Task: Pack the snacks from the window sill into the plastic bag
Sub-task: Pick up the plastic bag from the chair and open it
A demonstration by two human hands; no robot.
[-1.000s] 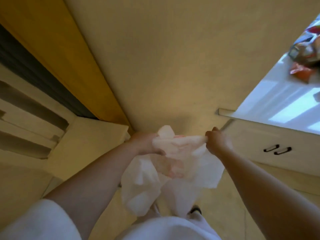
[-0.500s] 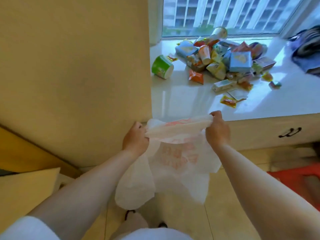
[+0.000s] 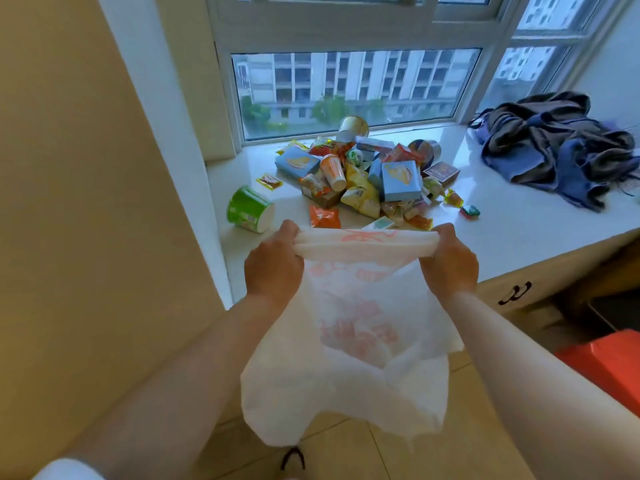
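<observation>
L hand [image 3: 273,268] & R hand [image 3: 450,261] grip plastic bag [image 3: 349,341] taut, mouth unopened, at sill [image 3: 519,237] front edge; thin film may tear under boxed snacks [image 3: 360,174].

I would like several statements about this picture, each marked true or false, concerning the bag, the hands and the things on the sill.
1. Both hands hold the bag: the left hand and the right hand each grip its top edge. True.
2. The bag already rests on the sill. False: it hangs in the air before the sill.
3. The green cup lies on its side, left of the snack pile. True.
4. The dark clothes lie left of the snacks. False: they lie to the right.
5. Snacks are visible inside the bag. False: none shows.
</observation>
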